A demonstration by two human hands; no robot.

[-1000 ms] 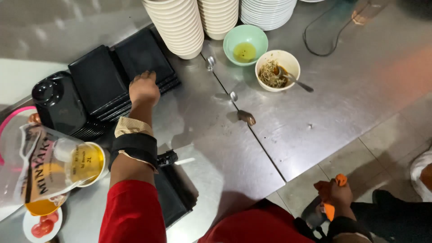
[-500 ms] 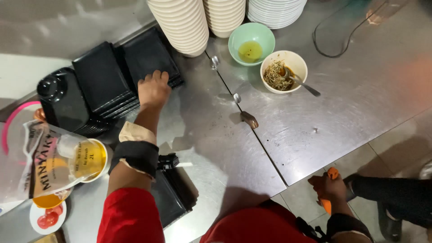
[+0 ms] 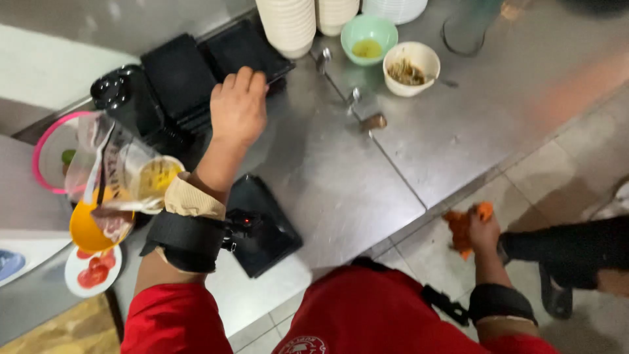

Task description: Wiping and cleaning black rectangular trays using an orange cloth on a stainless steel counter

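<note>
Steel counter (image 3: 341, 177): left hand (image 3: 237, 108) pulled back.

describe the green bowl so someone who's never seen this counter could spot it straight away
On the steel counter, look to the far edge, where stacks of cream bowls stand. Just right of them sits the green bowl, with yellowish liquid inside. The white bowl beside it holds noodle-like leftovers; the green one is the only mint-coloured dish there.

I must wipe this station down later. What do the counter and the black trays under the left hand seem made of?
Counter: likely stainless steel, brushed grey with soft reflections and a seam. Trays under the left hand: probably matte black plastic, dull with little shine.
</note>
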